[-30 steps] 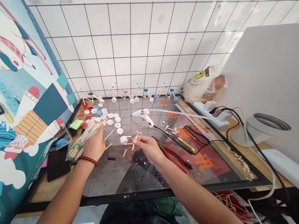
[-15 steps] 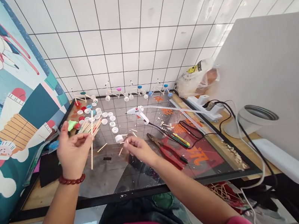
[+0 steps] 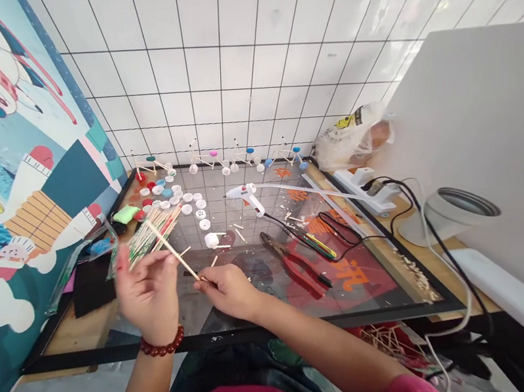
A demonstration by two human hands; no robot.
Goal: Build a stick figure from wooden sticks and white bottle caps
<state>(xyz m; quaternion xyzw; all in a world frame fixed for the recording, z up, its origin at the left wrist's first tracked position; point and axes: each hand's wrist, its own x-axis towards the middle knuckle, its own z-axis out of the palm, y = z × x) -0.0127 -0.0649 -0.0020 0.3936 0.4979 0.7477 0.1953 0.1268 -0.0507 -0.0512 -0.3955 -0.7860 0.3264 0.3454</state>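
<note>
A thin wooden stick slants between my two hands above the table. My left hand, with a red bead bracelet at the wrist, pinches it partway along. The stick's lower end is in the closed fingers of my right hand. Just beyond the hands, a white bottle cap with short stick pieces attached rests on the glass. A pile of loose sticks lies behind my left hand, beside several white, red and blue caps.
A white glue gun lies mid-table, its cord running right. Red-handled pliers and a yellow-green cutter lie right of my hands. Small stick-and-cap models line the back edge. A power strip sits at the right.
My right hand has left the white cap and come to the stick's lower end. My left hand has moved right and nearer my body, and the stick has tilted from near upright.
</note>
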